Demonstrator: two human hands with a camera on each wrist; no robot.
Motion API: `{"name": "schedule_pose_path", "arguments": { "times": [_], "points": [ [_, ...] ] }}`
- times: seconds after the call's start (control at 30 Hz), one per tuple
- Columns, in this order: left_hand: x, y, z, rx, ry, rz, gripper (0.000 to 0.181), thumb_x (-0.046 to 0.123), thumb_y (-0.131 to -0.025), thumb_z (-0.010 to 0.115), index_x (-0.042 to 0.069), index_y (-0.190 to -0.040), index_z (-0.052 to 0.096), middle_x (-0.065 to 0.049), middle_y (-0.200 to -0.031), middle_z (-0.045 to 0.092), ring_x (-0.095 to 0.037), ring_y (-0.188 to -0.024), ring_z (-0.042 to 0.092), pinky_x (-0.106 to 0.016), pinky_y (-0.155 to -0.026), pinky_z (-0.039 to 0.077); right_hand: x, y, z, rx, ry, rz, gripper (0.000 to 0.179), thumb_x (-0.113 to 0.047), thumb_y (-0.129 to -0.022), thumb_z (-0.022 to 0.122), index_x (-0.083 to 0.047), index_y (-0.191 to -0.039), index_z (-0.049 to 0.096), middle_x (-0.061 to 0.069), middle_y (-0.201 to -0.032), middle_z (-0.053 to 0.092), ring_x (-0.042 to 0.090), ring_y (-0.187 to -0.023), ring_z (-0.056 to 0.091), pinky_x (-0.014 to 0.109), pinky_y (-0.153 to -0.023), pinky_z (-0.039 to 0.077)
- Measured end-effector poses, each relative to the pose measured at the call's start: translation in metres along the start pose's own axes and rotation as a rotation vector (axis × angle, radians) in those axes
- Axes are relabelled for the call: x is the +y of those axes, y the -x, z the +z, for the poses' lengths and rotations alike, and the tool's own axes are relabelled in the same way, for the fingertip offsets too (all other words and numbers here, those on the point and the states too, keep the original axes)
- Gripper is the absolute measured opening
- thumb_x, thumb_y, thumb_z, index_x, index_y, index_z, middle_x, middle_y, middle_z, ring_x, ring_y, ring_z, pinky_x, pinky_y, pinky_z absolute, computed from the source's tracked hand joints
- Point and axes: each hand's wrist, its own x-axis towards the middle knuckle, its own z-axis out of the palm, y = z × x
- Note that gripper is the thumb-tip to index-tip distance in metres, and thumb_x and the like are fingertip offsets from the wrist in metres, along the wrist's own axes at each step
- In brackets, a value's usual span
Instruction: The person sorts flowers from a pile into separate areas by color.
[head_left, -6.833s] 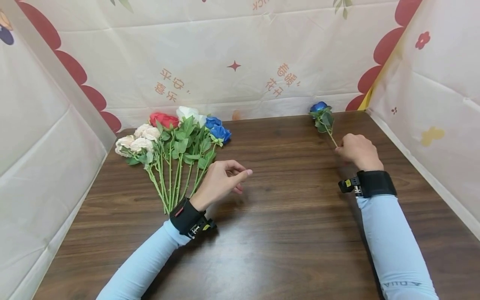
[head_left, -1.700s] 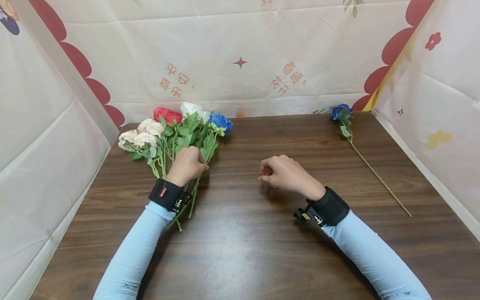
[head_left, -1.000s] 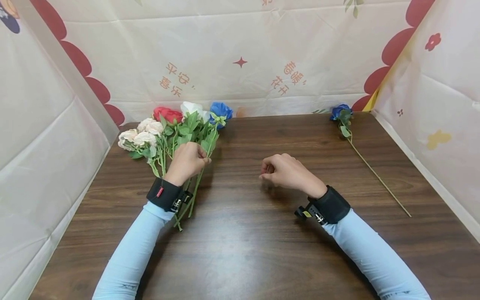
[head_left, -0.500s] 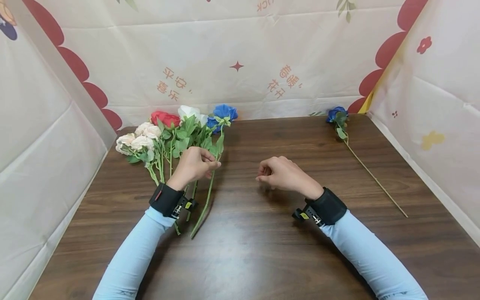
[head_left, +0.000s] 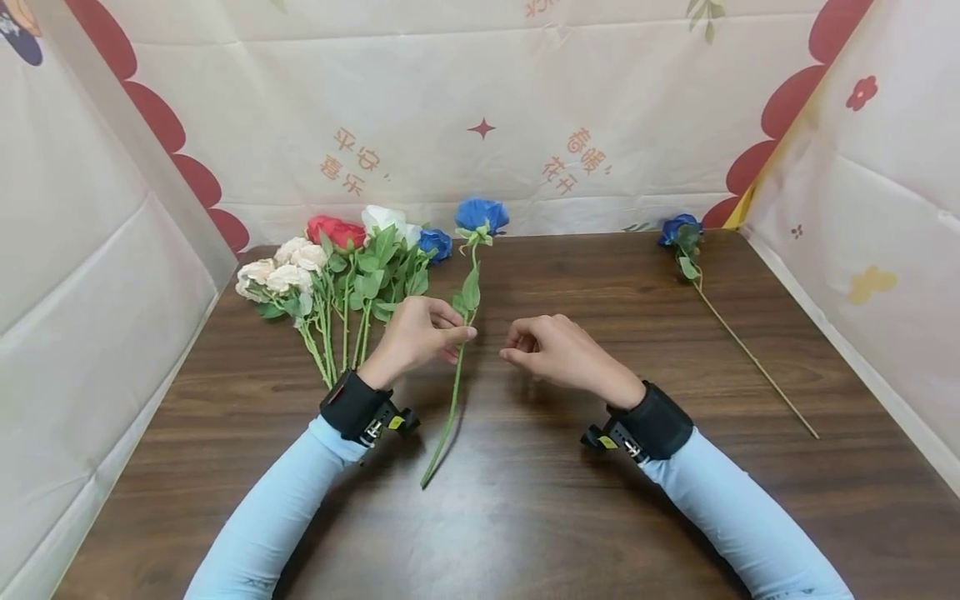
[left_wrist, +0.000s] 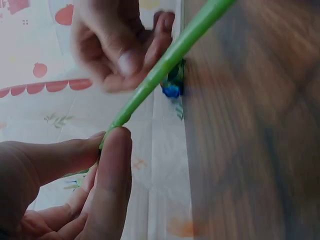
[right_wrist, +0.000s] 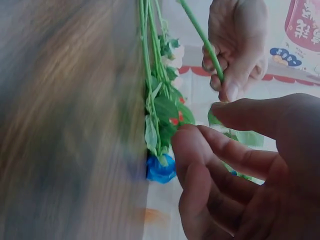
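Observation:
Between thumb and fingers, my left hand (head_left: 422, 335) pinches the green stem of a blue rose (head_left: 482, 215) partway along. Its bloom points to the back of the table and the stem end (head_left: 429, 479) points toward me. In the left wrist view the stem (left_wrist: 155, 75) crosses in front of the other hand. My right hand (head_left: 566, 354) hovers just right of that stem, fingers loosely curled. The right wrist view shows its thumb (right_wrist: 250, 115) apart from the fingers, nothing between them. A second blue rose (head_left: 678, 229) lies alone at the far right, its long stem slanting toward me.
Left of my hands lies a row of flowers: pale cream roses (head_left: 285, 267), a red one (head_left: 335, 231), a white one (head_left: 386, 221) and another blue one (head_left: 435, 243). The brown wooden table (head_left: 570, 500) meets printed cloth walls (head_left: 420, 100) at the back and sides.
The right hand let go of the far-right blue rose and came to the middle. My left hand took another blue rose from the row and drew it rightward, toward the right hand.

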Motion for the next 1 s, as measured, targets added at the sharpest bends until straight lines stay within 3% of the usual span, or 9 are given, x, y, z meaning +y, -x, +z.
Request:
{"name": "schedule_pose_path", "arguments": {
  "times": [0.13, 0.3, 0.63, 0.83, 1.0],
  "points": [
    [0.003, 0.001, 0.009, -0.016, 0.049, -0.003, 0.016, 0.018, -0.083, 0.076, 0.004, -0.09, 0.07, -0.015, -0.076, 0.072, -0.04, -0.065, 0.069, -0.049, -0.063, 0.057, -0.005, 0.001, 0.005, 0.036, -0.05, -0.026, 0.016, -0.037, -0.094, 0.061, -0.022, -0.091, 0.067, 0.002, -0.074, 0.07, 0.009, -0.051, 0.06, 0.029, -0.052, 0.047],
    [0.006, 0.005, 0.018, -0.055, 0.133, -0.01, 0.015, 0.014, -0.085, 0.074, 0.001, -0.092, 0.069, -0.018, -0.083, 0.072, -0.029, -0.059, 0.07, -0.048, -0.065, 0.058, -0.012, 0.001, 0.009, 0.077, -0.082, -0.056, 0.022, -0.045, -0.093, 0.059, -0.025, -0.093, 0.067, -0.002, -0.07, 0.066, 0.009, -0.053, 0.058, 0.027, -0.052, 0.046],
    [0.011, 0.008, 0.029, -0.051, 0.21, 0.018, 0.022, 0.016, -0.083, 0.075, -0.001, -0.096, 0.069, -0.018, -0.082, 0.073, -0.025, -0.061, 0.071, -0.042, -0.061, 0.059, -0.017, 0.001, 0.014, 0.039, -0.158, -0.044, 0.023, -0.046, -0.091, 0.062, -0.024, -0.092, 0.068, 0.0, -0.067, 0.066, 0.012, -0.052, 0.06, 0.028, -0.051, 0.046],
    [0.011, 0.009, 0.03, -0.018, 0.214, 0.052, 0.019, 0.018, -0.084, 0.075, 0.002, -0.092, 0.069, -0.015, -0.08, 0.072, -0.019, -0.061, 0.07, -0.043, -0.062, 0.059, -0.021, 0.003, 0.014, 0.034, -0.14, -0.012, 0.029, -0.04, -0.093, 0.061, -0.018, -0.078, 0.071, -0.005, -0.055, 0.055, 0.012, -0.047, 0.049, 0.023, -0.046, 0.035],
    [0.01, 0.009, 0.029, -0.001, 0.27, 0.055, 0.019, 0.016, -0.083, 0.075, 0.001, -0.091, 0.068, -0.015, -0.077, 0.072, -0.019, -0.058, 0.069, -0.045, -0.063, 0.059, -0.026, 0.005, 0.014, 0.022, -0.167, -0.007, 0.035, -0.033, -0.096, 0.057, -0.014, -0.07, 0.07, 0.002, -0.057, 0.062, 0.012, -0.047, 0.05, 0.023, -0.046, 0.035]
  ]
}}
